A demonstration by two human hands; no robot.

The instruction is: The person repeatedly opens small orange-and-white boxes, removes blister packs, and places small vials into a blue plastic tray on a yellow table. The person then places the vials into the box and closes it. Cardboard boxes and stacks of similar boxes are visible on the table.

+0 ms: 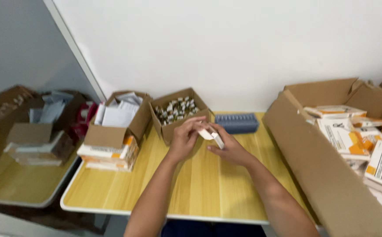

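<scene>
Both hands meet over table centre: L hand and R hand each pinch a small white folded carton between thumb and fingertips, fingers narrow, carton held just above the tabletop. At 12 o'clock of the hands, just behind, sits an open cardboard box of small vials; at 1 o'clock a grey-blue tray; at 10 o'clock a box of white paper slips on stacked flat cartons. At 3 o'clock, a large cardboard box with white-and-orange packs.
</scene>
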